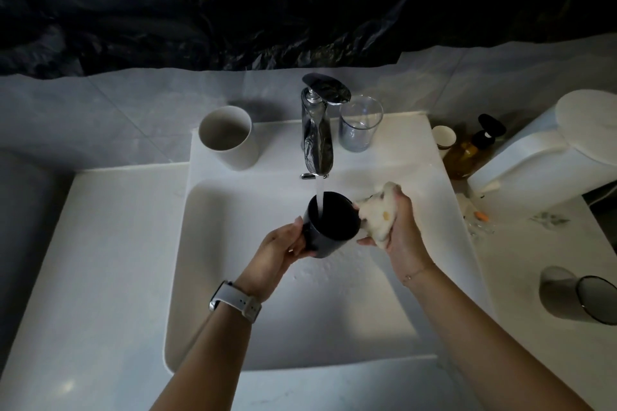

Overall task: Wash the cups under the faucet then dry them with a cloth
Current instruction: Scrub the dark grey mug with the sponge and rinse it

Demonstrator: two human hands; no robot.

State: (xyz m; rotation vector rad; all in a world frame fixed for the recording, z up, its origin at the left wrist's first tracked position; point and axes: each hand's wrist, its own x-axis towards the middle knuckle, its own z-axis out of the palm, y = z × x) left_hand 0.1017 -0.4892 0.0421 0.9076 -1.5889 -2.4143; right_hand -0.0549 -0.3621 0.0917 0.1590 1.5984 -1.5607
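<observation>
Head view: four cups counted. One black cup (329, 225), gripped by left hand (283, 252) under faucet (317, 133) stream; white cup (227, 137), clear cup (360, 123), grey cup (564, 294) stand on white counter (100, 260). Right hand (400, 227) clutches one cloth (377, 215) over the basin (233, 277).

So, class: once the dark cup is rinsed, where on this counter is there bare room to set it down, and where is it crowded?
Free: the white counter left of the basin, in front of the white ceramic cup. Crowded: the right side, with the amber soap bottle, small paper cup and grey tumbler lying on its side.
</observation>
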